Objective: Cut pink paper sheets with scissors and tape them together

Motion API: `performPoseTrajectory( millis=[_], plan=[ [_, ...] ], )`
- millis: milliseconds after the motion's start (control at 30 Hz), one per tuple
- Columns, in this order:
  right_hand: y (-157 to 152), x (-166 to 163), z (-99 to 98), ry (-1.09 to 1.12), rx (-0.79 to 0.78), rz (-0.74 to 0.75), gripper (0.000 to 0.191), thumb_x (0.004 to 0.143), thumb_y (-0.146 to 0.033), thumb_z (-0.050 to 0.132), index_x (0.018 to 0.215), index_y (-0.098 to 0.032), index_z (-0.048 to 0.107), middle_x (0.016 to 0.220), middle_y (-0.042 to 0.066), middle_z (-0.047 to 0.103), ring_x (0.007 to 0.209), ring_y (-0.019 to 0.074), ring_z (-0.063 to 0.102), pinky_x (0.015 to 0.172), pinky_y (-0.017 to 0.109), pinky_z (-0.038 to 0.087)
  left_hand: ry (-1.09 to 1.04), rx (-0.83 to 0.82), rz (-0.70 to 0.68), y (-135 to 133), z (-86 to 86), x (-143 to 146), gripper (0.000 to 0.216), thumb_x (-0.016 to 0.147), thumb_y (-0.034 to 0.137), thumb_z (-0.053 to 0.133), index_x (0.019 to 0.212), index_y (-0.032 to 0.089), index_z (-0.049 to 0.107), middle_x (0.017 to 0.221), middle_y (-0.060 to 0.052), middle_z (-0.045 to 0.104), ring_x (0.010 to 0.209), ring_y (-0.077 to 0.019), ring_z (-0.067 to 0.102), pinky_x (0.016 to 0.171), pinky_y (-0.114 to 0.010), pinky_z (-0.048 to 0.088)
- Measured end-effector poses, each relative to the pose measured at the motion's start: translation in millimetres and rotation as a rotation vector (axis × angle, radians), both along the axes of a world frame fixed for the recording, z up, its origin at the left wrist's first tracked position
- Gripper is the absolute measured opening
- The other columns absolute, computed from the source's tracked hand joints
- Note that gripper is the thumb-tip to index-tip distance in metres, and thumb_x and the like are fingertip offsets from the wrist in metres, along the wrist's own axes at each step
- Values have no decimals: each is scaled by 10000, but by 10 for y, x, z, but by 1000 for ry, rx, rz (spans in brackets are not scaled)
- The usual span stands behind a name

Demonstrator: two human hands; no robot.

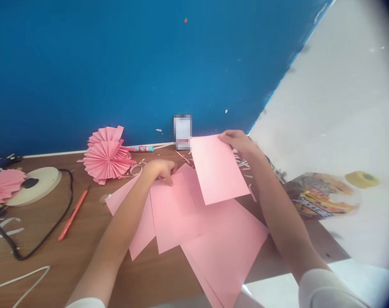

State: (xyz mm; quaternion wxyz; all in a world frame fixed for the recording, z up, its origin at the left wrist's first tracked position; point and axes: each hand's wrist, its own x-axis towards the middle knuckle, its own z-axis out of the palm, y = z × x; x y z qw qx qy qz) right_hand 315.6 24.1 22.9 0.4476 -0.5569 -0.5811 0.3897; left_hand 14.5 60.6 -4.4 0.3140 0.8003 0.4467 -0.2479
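My right hand grips a pink sheet of paper by its top edge, holding it raised and tilted above the other sheets. Lower on the left, my left hand has its fingers curled at the top edge of another pink sheet, apparently pinching it; part of the fingers is hidden. More pink paper lies fanned out and overlapping below both hands. A further pink sheet shows partly under my left forearm.
Pink pleated paper fans stand against the blue wall, beside a glue stick. A blurred-out phone-like object leans there too. Leftward are a red pen, a black cable and a cream disc. A printed plastic packet lies right.
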Motion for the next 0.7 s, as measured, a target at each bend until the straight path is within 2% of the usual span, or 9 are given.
performPoseTrajectory(
  millis=[67, 167, 267, 333, 500, 600, 700],
  plan=[
    [3, -160, -104, -45, -80, 92, 345, 711, -501, 658, 732, -160, 608, 630, -9, 550, 546, 96, 451, 469, 213, 306, 7, 19, -37, 19, -13, -4, 551, 465, 351, 746, 949, 224, 513, 916, -40, 630, 626, -163, 603, 504, -231, 436],
    [32, -388, -291, -47, -139, 151, 358, 717, -517, 640, 758, -164, 596, 655, -4, 562, 565, 105, 473, 469, 210, 312, 0, 27, -77, 57, -18, -76, 499, 485, 274, 704, 951, 215, 535, 911, -33, 642, 659, -156, 594, 522, -216, 428],
    [60, -530, -425, -61, -134, 290, 346, 781, -519, 558, 761, -175, 591, 639, -18, 524, 545, 93, 436, 469, 205, 315, 7, 57, -32, 68, -1, -164, 446, 483, 214, 665, 915, 215, 554, 852, -23, 642, 641, -153, 583, 511, -212, 412],
    [63, -578, -474, -88, -130, 369, 338, 808, -510, 521, 801, -183, 604, 659, -15, 525, 560, 96, 439, 479, 207, 331, -42, 53, 16, 60, 3, -198, 422, 487, 235, 672, 893, 223, 559, 821, -21, 636, 618, -158, 580, 500, -221, 405],
    [58, -662, -601, -129, -145, 382, 322, 793, -487, 539, 724, -173, 559, 608, -25, 492, 549, 96, 452, 497, 218, 357, -96, 15, 71, 50, -50, -187, 412, 458, 382, 738, 784, 223, 543, 696, 15, 613, 545, -146, 545, 481, -227, 361],
    [72, -695, -685, -165, -166, 419, 324, 778, -488, 557, 704, -173, 554, 569, -34, 478, 506, 94, 453, 470, 221, 337, -129, 70, 51, 57, -78, -170, 355, 446, 345, 734, 720, 215, 548, 614, 42, 577, 523, -123, 497, 485, -216, 314],
    [85, -695, -720, -182, -118, 426, 313, 781, -476, 559, 712, -171, 564, 592, -27, 505, 522, 96, 473, 494, 224, 357, -128, 72, 14, 65, -72, -176, 253, 496, 325, 693, 667, 206, 549, 593, 35, 562, 527, -124, 468, 496, -230, 292]
  ],
)
